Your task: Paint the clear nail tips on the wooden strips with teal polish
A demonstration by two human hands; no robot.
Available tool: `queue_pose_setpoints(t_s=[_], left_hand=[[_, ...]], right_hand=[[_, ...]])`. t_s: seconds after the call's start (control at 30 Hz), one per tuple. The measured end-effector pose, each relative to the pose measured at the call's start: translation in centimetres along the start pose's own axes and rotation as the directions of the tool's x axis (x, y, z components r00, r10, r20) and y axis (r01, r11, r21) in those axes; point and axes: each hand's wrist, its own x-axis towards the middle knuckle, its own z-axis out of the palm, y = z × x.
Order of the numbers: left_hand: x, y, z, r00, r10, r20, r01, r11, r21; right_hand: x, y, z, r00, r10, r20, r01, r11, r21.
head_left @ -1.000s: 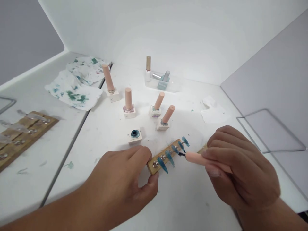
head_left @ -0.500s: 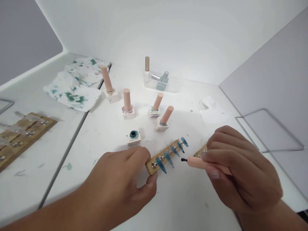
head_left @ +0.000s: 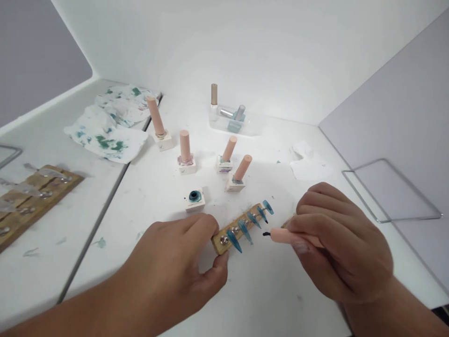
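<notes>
My left hand (head_left: pixel 182 262) grips the near end of a small wooden nail stand (head_left: pixel 220 246) between thumb and fingers. Several teal false nails (head_left: pixel 244 230) sit in a row on its metal posts, their tips pointing right. In my right hand (head_left: pixel 340 238), closed around its peach handle, is a nail polish brush (head_left: pixel 280 235). The dark bristles hang just right of the nails, apart from them. An uncapped polish bottle (head_left: pixel 195 200) with teal smeared round its neck stands beyond my left hand. Behind my right fingers a second wooden piece is mostly hidden.
Peach-capped polish bottles (head_left: pixel 185 154) stand beyond the stand. A clear tray (head_left: pixel 250 127) with more bottles is at the back. Paint-stained tissues (head_left: pixel 105 131) and another wooden stand (head_left: pixel 42 201) with clear nails lie left. At right are white tissue (head_left: pixel 308 164) and a wire frame (head_left: pixel 389 220).
My right hand has shifted slightly left with the brush, covering more of the wooden piece behind it. My left hand and the nail stand stay nearly still.
</notes>
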Motion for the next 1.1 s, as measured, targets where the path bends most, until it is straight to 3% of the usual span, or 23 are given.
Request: queue_pose_setpoints(t_s=[0.13, 0.33, 0.47, 0.7, 1.1], left_hand=[[-0.02, 0.03, -0.05, 1.000, -0.013, 0.018, 0.013, 1.000, 0.001], [-0.07, 0.03, -0.16, 1.000, -0.004, 0.016, 0.004, 1.000, 0.009], [-0.10, -0.09, 0.03, 1.000, 0.000, 0.000, 0.000, 1.000, 0.009], [-0.02, -0.22, -0.01, 1.000, 0.008, 0.001, -0.008, 1.000, 0.013], [0.01, -0.28, -0.05, 1.000, 0.007, -0.018, -0.006, 0.999, 0.034]], right_hand=[[-0.29, 0.32, 0.33, 0.997, -0.019, -0.077, 0.020, 1.000, 0.012], [-0.34, 0.45, 0.97, 1.000, 0.012, -0.014, -0.012, 0.998, -0.061], [-0.13, 0.15, 0.55, 1.000, 0.029, -0.002, -0.029, 0.999, -0.023], [-0.29, 0.36, 0.50, 0.996, 0.037, -0.080, -0.037, 0.999, -0.005], [-0.07, 0.06, 0.40, 0.998, 0.055, 0.018, -0.056, 0.998, 0.006]])
